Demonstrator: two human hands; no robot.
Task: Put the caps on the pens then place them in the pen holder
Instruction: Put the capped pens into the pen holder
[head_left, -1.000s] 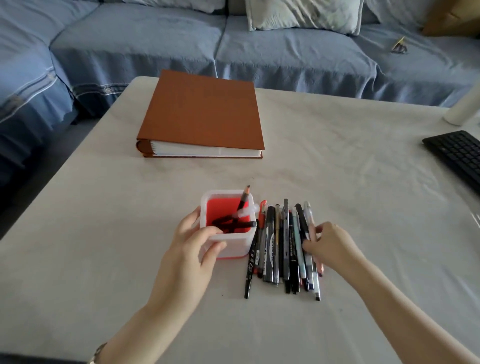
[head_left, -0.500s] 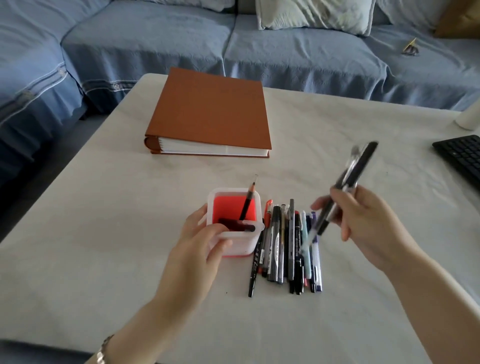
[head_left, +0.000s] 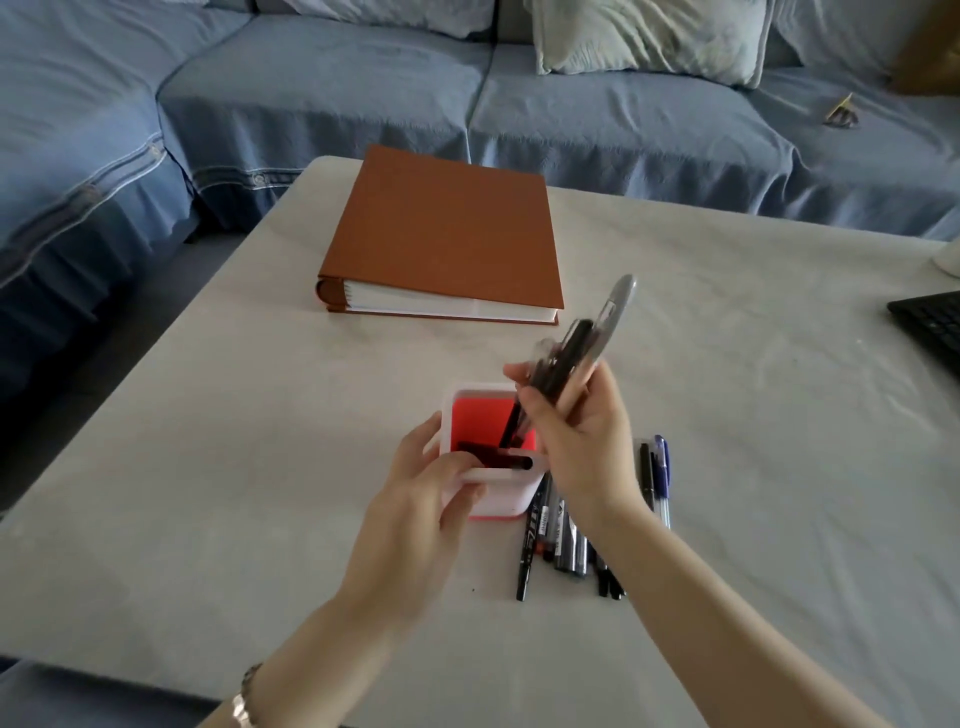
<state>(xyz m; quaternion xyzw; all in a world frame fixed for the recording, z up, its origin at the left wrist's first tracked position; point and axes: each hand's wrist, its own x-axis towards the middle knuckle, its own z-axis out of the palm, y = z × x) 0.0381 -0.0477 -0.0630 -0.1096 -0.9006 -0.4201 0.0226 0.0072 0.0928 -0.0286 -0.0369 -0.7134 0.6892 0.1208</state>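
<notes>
"While the left hand (head_left: 415, 499) is resting against the pen holder (head_left: 498, 501), what is its grip doing?"

"It is clasping the holder's near left corner, the thumb lying over the white rim and the fingers curling against the walls. The holder is standing on the table (head_left: 260, 467), near the middle, its red inside showing."

"And the right hand (head_left: 576, 436)?"

"Its grip is closing round a bundle of pens (head_left: 582, 348), black and grey, which is tilting up and to the right just above the holder's right side. The hand is hiding the lower ends, so I cannot tell whether they are reaching inside."

"Is anything sitting in the holder?"

"A black pen (head_left: 511, 426) is leaning inside it, and a dark pen (head_left: 498, 460) is lying across by the near rim."

"The rest?"

"The loose pens (head_left: 561, 545) are lying side by side on the table just right of the holder, partly under the right wrist, with a blue pen (head_left: 661, 467) lying at the row's right end. A brown album (head_left: 447, 234) is lying farther off, and a black keyboard (head_left: 930, 322) is showing at the right edge."
</notes>
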